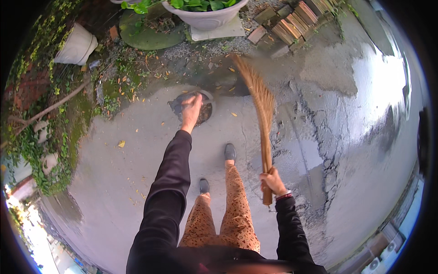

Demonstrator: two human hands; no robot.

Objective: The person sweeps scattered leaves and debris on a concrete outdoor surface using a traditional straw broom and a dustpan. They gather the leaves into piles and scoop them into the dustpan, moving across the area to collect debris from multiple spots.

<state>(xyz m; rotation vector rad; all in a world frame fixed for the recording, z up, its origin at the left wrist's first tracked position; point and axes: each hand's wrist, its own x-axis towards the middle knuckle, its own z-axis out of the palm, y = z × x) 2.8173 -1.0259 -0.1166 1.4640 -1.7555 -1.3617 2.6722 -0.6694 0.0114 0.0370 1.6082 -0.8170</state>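
Observation:
My right hand (pixel 273 181) is closed around the short handle of a straw broom (pixel 262 102). The broom stretches away from me, and its bristles fan out and bend to the left at the far end. Ahead and to the left, my left hand (pixel 191 112) is closed over a dark round pan (pixel 205 112) with a pale rim and brownish bits in it. The fingers cover part of the pan, so their exact grip on it is hidden. The broom's tip is beyond the pan, to its right.
Wet, cracked concrete (pixel 137 173) lies underfoot, with a puddle (pixel 303 153) at the right. Farther off are a large white planter (pixel 205 19), stacked bricks (pixel 294 25) and a tipped white pot (pixel 77 44). Vines (pixel 41 166) and a branch (pixel 54 106) line the left.

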